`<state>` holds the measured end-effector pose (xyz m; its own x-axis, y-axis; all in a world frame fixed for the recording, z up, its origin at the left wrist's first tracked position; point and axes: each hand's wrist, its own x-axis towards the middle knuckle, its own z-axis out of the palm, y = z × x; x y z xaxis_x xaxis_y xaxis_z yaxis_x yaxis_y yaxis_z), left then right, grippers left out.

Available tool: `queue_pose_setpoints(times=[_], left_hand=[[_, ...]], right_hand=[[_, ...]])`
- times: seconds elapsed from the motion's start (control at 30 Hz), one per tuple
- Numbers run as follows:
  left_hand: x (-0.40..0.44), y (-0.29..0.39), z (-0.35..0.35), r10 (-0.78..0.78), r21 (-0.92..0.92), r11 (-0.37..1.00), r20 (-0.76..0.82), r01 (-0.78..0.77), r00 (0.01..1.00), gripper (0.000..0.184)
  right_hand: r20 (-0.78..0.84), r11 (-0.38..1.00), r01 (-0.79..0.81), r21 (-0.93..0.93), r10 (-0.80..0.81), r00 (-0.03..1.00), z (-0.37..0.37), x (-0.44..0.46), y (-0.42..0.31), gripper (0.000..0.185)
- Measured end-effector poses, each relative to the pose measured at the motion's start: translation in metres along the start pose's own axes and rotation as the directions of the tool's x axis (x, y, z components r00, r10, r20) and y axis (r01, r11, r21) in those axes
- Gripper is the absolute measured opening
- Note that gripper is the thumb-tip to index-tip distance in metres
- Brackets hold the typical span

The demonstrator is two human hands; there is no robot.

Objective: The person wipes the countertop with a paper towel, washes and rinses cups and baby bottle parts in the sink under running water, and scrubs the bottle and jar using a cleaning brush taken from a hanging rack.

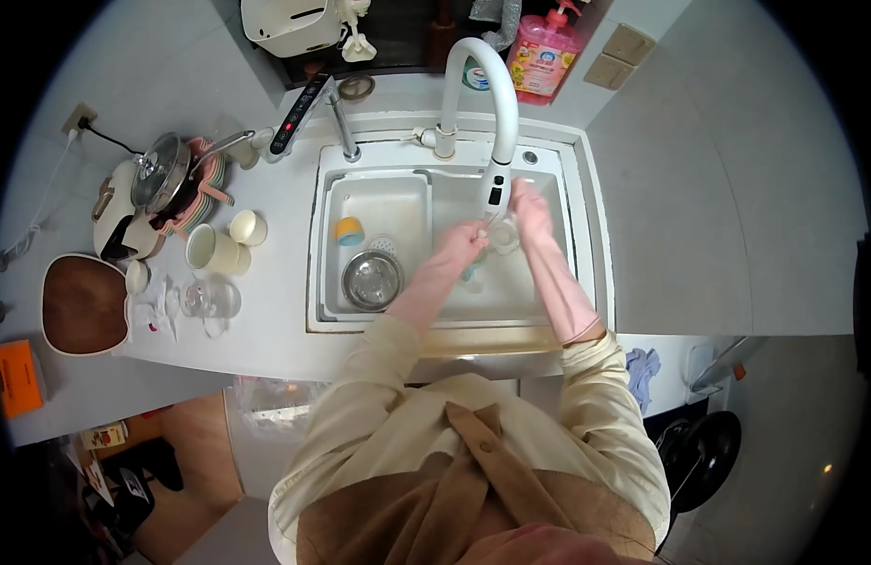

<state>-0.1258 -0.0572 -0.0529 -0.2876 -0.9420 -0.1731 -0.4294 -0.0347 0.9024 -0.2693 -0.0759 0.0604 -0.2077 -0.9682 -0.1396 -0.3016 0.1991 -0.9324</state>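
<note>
- Curling left hand [466, 242] closed near something too small to identify.
- Bending right hand [531, 209] beside clear container [503, 237]; cannot tell grip.
- Between hands, near faucet head [496, 188]: best to support container low, turn slowly, avoid knocks.

You have a small, clear, round container [503, 237] over the right basin of the sink [544, 299], just near of the white faucet [500, 174]; its tilt and contents are too small to tell.
</note>
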Motion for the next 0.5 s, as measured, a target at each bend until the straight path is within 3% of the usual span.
queue_pose_setpoints(times=[0.03,0.1,0.2,0.27,0.37,0.4,0.47,0.5], left_hand=[[-0.004,0.005,-0.003,-0.012,-0.016,1.000,0.003,0.012,1.000,0.026],[-0.009,0.009,-0.007,-0.019,-0.095,0.995,0.007,0.020,1.000,0.024],[0.008,0.003,0.000,0.014,-0.340,0.940,-0.018,-0.019,1.000,0.020],[0.007,0.026,-0.010,0.039,-0.397,0.916,-0.059,-0.060,0.997,0.017],[0.006,0.057,-0.023,0.019,-0.382,0.923,-0.084,-0.050,0.996,0.015],[0.007,0.060,-0.023,0.001,-0.374,0.927,-0.084,-0.032,0.997,0.014],[0.015,0.051,-0.020,0.038,-0.476,0.874,-0.132,-0.097,0.991,0.017],[0.011,0.055,-0.024,0.052,-0.522,0.843,-0.159,-0.129,0.986,0.018]], right_hand=[[-0.093,0.982,0.028,0.184,-0.011,0.996,-0.008,-0.003,-0.017,0.030],[-0.111,0.864,0.065,0.499,-0.010,0.994,-0.026,0.011,-0.012,0.028],[0.141,0.974,-0.035,0.224,0.003,0.990,-0.044,0.015,0.006,0.025],[0.408,0.980,-0.178,-0.085,0.197,0.892,-0.039,-0.007,0.008,0.020],[0.532,0.978,-0.187,-0.092,0.207,0.821,-0.016,-0.025,0.032,0.010],[0.541,0.979,-0.205,-0.016,0.181,0.821,-0.008,-0.023,0.044,0.009],[0.556,0.961,-0.239,0.136,0.125,0.822,0.008,-0.016,0.067,0.008],[0.507,0.965,-0.254,0.063,0.188,0.841,0.014,-0.020,0.061,0.012]])
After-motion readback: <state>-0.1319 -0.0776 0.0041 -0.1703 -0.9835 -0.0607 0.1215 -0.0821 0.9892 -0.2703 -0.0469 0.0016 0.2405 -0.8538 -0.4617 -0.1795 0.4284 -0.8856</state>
